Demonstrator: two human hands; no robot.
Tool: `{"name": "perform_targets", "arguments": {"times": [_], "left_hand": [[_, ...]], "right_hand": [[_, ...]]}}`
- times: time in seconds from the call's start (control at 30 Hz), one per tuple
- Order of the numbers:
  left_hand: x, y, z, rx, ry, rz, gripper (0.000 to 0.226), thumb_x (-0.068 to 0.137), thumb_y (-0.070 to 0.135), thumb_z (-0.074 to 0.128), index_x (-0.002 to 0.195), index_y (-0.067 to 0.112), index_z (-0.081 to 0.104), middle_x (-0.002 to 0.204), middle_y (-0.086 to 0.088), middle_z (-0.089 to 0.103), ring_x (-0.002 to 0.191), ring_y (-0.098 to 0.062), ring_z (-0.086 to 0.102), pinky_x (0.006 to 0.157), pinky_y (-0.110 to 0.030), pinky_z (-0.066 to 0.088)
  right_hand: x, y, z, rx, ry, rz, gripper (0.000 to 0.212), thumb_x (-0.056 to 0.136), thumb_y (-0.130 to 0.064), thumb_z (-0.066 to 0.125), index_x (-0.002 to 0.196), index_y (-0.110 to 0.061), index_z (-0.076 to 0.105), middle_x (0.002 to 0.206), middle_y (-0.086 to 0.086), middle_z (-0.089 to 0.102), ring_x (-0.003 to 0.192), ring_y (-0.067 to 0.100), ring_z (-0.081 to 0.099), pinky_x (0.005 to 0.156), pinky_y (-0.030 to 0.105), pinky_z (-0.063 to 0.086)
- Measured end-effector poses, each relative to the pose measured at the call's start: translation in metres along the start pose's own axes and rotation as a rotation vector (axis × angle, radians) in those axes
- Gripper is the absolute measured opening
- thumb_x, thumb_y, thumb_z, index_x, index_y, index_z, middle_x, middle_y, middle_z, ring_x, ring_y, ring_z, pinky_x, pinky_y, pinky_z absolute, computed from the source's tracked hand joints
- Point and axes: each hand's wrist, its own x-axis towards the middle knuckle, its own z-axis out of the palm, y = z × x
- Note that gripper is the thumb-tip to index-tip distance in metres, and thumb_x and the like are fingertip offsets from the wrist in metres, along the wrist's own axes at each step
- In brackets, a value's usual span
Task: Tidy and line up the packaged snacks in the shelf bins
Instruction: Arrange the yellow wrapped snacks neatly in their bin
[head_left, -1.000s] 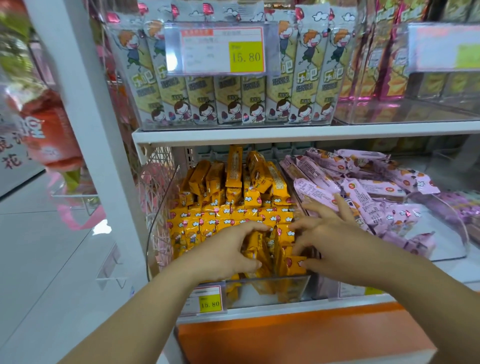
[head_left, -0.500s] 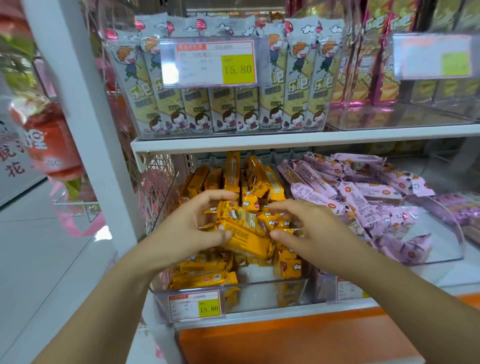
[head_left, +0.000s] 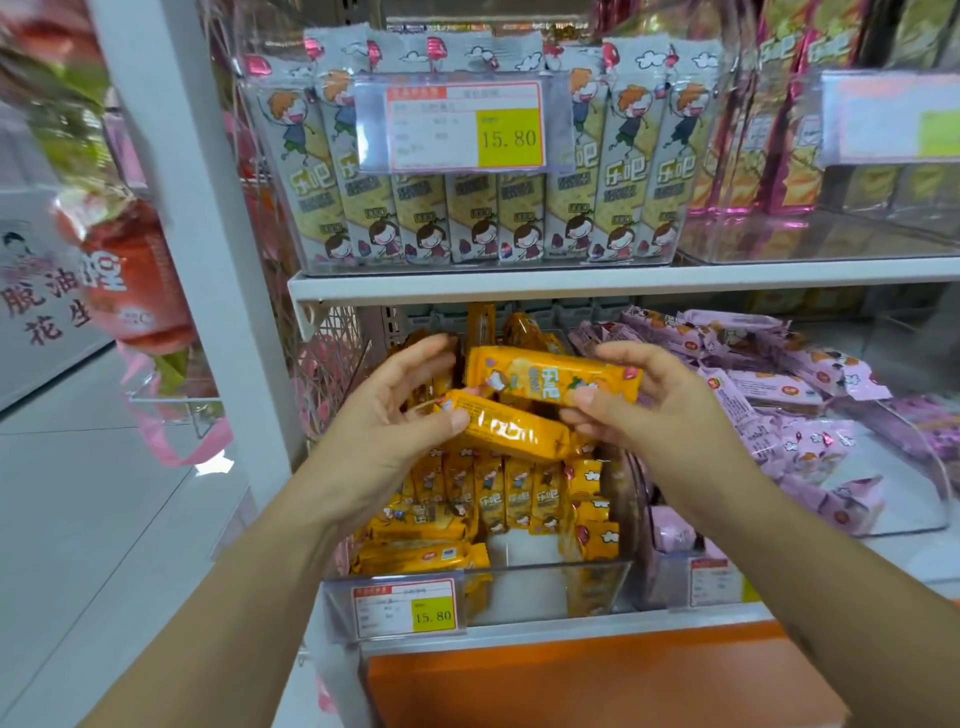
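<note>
We are holding two packs above the clear bin (head_left: 545, 587). Our left hand (head_left: 395, 415) is pinching the lower pack (head_left: 509, 431) at its left end, thumb on the front. Our right hand (head_left: 649, 410) is gripping the upper pack (head_left: 550, 382) at its right end. The two are touching, both lying sideways. Under them, yellow packs (head_left: 498, 493) are standing in a row in the bin. Purple packs (head_left: 779, 384) are lying jumbled just to the right.

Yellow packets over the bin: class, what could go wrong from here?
1. The left hand pinches the lower yellow packet only near one end; it may slip and topple the standing row below.
2. The right hand holds the upper yellow packet close to the purple packets; dropped, it could land among them.
</note>
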Motion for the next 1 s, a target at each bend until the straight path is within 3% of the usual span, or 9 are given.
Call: {"name": "perform_targets", "arguments": {"times": [0.13,0.23,0.33,0.4,0.5,0.67,0.83,0.9,1.0], "left_hand": [[0.001,0.002,-0.003,0.035,0.2,-0.006,0.045,0.067,0.021,0.076,0.109,0.028,0.061,0.111,0.004,0.066,0.095,-0.012,0.066,0.078,-0.029,0.052],[-0.001,0.001,-0.004,0.179,0.273,-0.011,0.024,0.072,0.034,0.065,0.094,0.025,0.066,0.083,0.005,0.069,0.081,-0.012,0.064,0.074,-0.031,0.053],[-0.002,-0.003,-0.005,0.279,0.232,-0.042,0.008,0.084,0.027,0.065,0.09,0.031,0.07,0.087,0.005,0.07,0.088,-0.015,0.064,0.084,-0.037,0.052],[-0.001,-0.003,-0.006,0.194,0.181,-0.063,0.02,0.086,0.011,0.062,0.094,0.029,0.069,0.092,0.005,0.071,0.092,-0.015,0.064,0.083,-0.033,0.051],[-0.001,0.002,-0.005,0.02,0.071,-0.038,0.034,0.079,-0.009,0.06,0.101,0.017,0.063,0.087,0.005,0.071,0.089,-0.012,0.064,0.072,-0.021,0.052],[-0.004,0.001,0.003,-0.176,-0.048,0.022,0.041,0.066,-0.011,0.055,0.099,0.012,0.063,0.078,0.002,0.066,0.103,-0.017,0.066,0.069,-0.024,0.054],[-0.005,0.001,0.005,-0.214,-0.122,0.018,0.05,0.051,-0.002,0.078,0.094,0.022,0.074,0.094,-0.001,0.071,0.106,-0.019,0.066,0.074,-0.026,0.056],[-0.004,0.002,0.005,-0.186,-0.071,-0.017,0.057,0.055,-0.007,0.079,0.105,0.019,0.069,0.109,-0.003,0.069,0.107,-0.018,0.065,0.08,-0.028,0.056],[-0.006,0.003,0.007,-0.016,0.031,-0.088,0.045,0.072,0.018,0.071,0.116,0.02,0.06,0.113,-0.005,0.066,0.1,-0.016,0.067,0.077,-0.028,0.056]], "right_hand": [[0.002,-0.004,-0.009,-0.018,0.181,-0.087,0.035,0.079,-0.006,0.07,0.109,-0.019,0.058,0.106,0.004,0.068,0.094,0.018,0.068,0.081,0.033,0.057],[-0.002,-0.009,-0.012,-0.045,0.15,-0.121,0.023,0.081,-0.007,0.068,0.1,-0.02,0.065,0.097,0.003,0.073,0.096,0.02,0.069,0.085,0.039,0.055],[-0.006,-0.01,-0.013,-0.087,0.066,-0.147,0.016,0.082,-0.009,0.069,0.091,-0.022,0.068,0.088,0.0,0.074,0.087,0.015,0.069,0.078,0.03,0.055],[-0.006,-0.011,-0.015,-0.078,-0.035,-0.126,0.012,0.075,-0.014,0.072,0.084,-0.021,0.071,0.082,-0.002,0.073,0.08,0.011,0.068,0.072,0.022,0.053],[-0.007,-0.007,-0.014,-0.024,-0.263,0.032,0.016,0.069,-0.015,0.065,0.082,-0.019,0.074,0.08,-0.001,0.071,0.078,0.013,0.067,0.072,0.022,0.053],[-0.017,-0.004,0.0,0.025,-0.581,0.283,0.03,0.074,-0.009,0.065,0.104,-0.012,0.062,0.081,-0.003,0.07,0.077,0.011,0.067,0.07,0.025,0.054],[-0.019,-0.008,0.003,0.038,-0.613,0.357,0.035,0.075,-0.006,0.07,0.108,-0.013,0.06,0.081,-0.005,0.071,0.075,0.009,0.067,0.066,0.022,0.054],[-0.02,-0.007,0.003,-0.021,-0.584,0.309,0.036,0.071,-0.013,0.069,0.106,-0.018,0.062,0.084,-0.006,0.072,0.079,0.009,0.067,0.072,0.023,0.055],[-0.019,-0.002,0.005,-0.193,-0.454,0.153,0.029,0.07,-0.022,0.07,0.099,-0.023,0.066,0.099,-0.002,0.073,0.094,0.013,0.068,0.087,0.03,0.055]]}}
